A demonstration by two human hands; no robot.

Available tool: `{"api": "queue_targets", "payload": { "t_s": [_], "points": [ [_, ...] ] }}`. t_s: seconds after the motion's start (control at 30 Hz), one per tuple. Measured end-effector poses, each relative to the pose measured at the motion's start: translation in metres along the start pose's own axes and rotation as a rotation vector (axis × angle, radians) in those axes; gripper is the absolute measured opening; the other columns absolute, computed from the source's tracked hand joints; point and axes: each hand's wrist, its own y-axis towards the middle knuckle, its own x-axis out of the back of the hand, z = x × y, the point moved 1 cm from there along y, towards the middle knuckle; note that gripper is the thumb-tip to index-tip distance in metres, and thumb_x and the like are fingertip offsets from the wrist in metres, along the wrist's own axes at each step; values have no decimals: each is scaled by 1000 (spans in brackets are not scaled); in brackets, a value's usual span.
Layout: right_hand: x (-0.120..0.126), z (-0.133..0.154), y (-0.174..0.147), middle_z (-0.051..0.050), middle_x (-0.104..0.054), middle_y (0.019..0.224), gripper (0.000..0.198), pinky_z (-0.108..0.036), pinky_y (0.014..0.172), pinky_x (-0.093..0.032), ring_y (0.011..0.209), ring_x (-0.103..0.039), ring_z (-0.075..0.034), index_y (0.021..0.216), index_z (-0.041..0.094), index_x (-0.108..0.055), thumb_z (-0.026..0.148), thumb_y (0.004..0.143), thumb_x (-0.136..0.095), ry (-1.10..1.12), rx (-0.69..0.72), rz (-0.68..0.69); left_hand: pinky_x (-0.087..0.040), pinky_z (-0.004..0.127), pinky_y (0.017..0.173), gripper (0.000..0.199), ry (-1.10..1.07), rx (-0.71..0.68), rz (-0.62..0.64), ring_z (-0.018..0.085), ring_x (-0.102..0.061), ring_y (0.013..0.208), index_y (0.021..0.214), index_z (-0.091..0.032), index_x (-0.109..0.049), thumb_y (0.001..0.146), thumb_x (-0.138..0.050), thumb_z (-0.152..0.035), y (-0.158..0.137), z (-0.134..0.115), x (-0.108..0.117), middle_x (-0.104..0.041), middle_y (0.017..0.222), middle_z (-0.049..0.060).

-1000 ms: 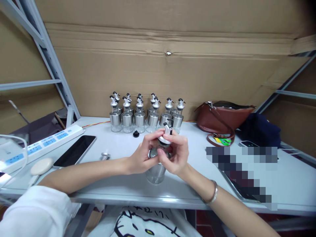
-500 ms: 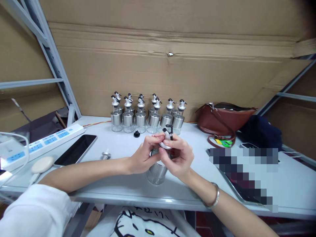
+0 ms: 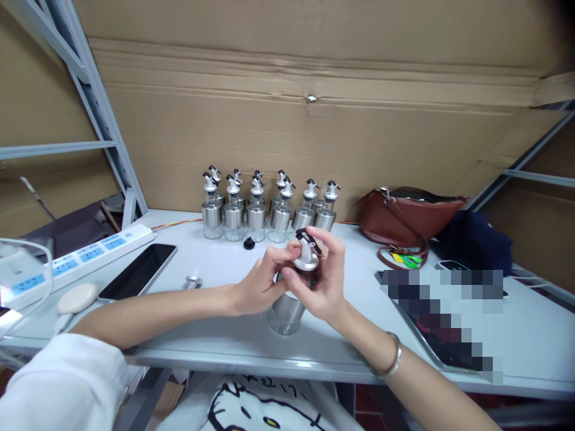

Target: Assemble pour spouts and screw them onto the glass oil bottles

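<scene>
A glass oil bottle [image 3: 286, 316] with a steel sleeve stands near the table's front edge, topped by a silver pourer spout [image 3: 306, 258]. My left hand [image 3: 263, 281] is closed round the bottle's neck, its fingertips against the spout's left side. My right hand [image 3: 326, 281] grips the spout from the right, with its thumb low at the neck and its index finger up at the black flip lid [image 3: 308, 238]. That lid lies over the spout's tip. The hands hide most of the neck.
Several similar bottles with pourers [image 3: 256, 215] stand in rows at the back. A black cap [image 3: 248, 243] and a small silver part [image 3: 193, 281] lie on the table. Left are a phone [image 3: 139, 272] and power strip [image 3: 81, 260]; right, a brown bag [image 3: 404, 218] and a dark cap [image 3: 476, 242].
The black flip lid stood upright off the spout and now lies folded down over it. My right index finger has risen to the lid. My left hand has hardly moved.
</scene>
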Motion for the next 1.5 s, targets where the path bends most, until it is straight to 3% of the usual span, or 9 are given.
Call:
{"api": "queue_targets", "payload": {
  "t_s": [0.2,0.47,0.57,0.7,0.8,0.97,1.1,1.3,1.5],
  "points": [
    [3,-2,2,-4,-59,90,50,-34,58,-52,67,-60,-17,123,28,-38,17,80,-59,-8,-60,21,-51,31,89,36,37,-23,-2,16,-58,108,124,-30,-34,94,-49,-20,1,-2,-2,-49,121,7],
    [1,1,1,-4,-62,100,45,-29,58,-56,71,-63,-15,123,27,-46,17,82,-61,-66,21,-32,-43,39,104,48,137,-38,30,21,-46,128,137,-30,-20,96,-42,-20,-8,0,-4,-40,137,12],
    [-2,-1,-4,-7,-62,107,50,-34,70,-58,84,-66,-19,130,28,-42,16,84,-57,-41,24,-30,-31,46,113,57,226,-13,17,24,-31,138,146,-31,-9,97,-38,-23,-16,-2,-9,-29,146,12],
    [-5,2,-9,-10,-55,121,64,-46,90,-53,110,-58,-25,139,29,-32,13,81,-53,-76,100,8,-35,47,111,64,236,61,6,28,-30,137,148,-35,-5,95,-40,-30,-21,-6,-13,-26,146,10],
    [-5,6,-11,-10,-52,123,59,-47,92,-50,118,-52,-26,136,29,-35,9,82,-50,-191,123,58,-33,47,112,65,191,107,2,28,-29,136,148,-38,-2,95,-39,-28,-21,-7,-13,-24,147,8],
    [5,7,-4,-7,-51,106,37,-34,73,-54,89,-59,-18,116,28,-44,7,86,-48,-231,21,-16,-24,52,116,91,193,243,133,32,-17,143,147,-30,13,85,-54,-26,-27,-3,-19,-9,154,12],
    [20,-1,26,-6,-50,106,47,-31,60,-55,68,-58,-13,121,31,-29,13,86,-54,-69,-60,-157,-19,53,118,95,247,399,203,30,-10,146,145,-32,21,85,-53,-20,-31,0,-23,-4,155,12],
    [48,-51,78,-6,-56,102,47,-33,63,-57,81,-62,-19,118,26,-39,26,79,-65,-192,-96,-211,-18,55,118,77,361,558,395,32,-9,146,145,-25,-8,81,-49,-11,-26,-7,-24,-2,154,16],
    [57,-114,91,-4,-57,94,47,-39,79,-52,82,-61,-19,122,23,-38,24,80,-58,-286,-59,-275,-29,47,116,59,389,478,610,29,-19,144,137,-19,-26,82,-46,-10,-24,-10,-25,-13,150,17]
  ]
}}
